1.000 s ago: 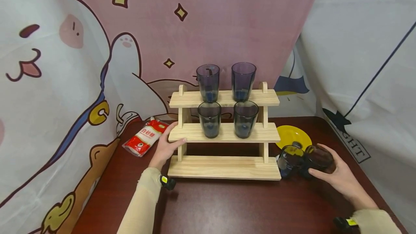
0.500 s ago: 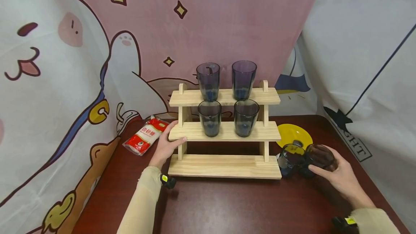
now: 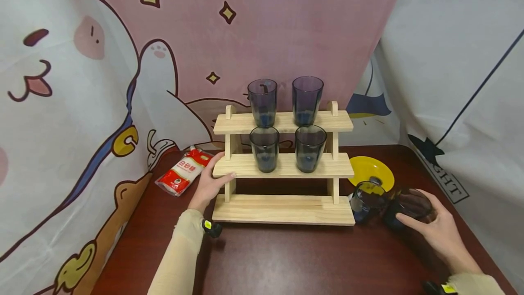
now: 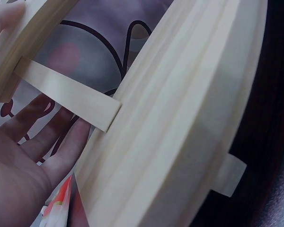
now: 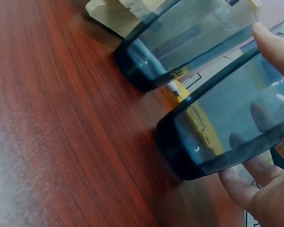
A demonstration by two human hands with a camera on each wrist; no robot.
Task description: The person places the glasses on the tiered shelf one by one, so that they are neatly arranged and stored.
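My left hand (image 3: 206, 190) holds the left end of the middle shelf of a three-tier wooden display stand (image 3: 282, 211), thumb along its front edge. In the left wrist view, the other fingers (image 4: 68, 146) reach behind the stand's upright. My right hand (image 3: 442, 233) grips a dark blue-tinted drinking glass (image 3: 409, 206) on the right, thumb on the near side and fingers around the far side. Its thick base is at the tabletop in the right wrist view. A matching glass (image 5: 180, 42) stands just left of it, beside the stand, with a narrow gap between their bases.
Two glasses (image 3: 264, 149) stand on the middle shelf and two purple-tinted ones (image 3: 307, 101) on the top shelf. A yellow plate (image 3: 364, 170) lies behind the right-hand glasses. Left of the stand lies a red and white bag (image 3: 183, 172). Printed cloth (image 3: 319, 22) hangs around the table.
My right hand has moved slightly right and nearer with the gripped glass, widening the gap to the neighbouring glass. My left hand has kept its place on the stand.
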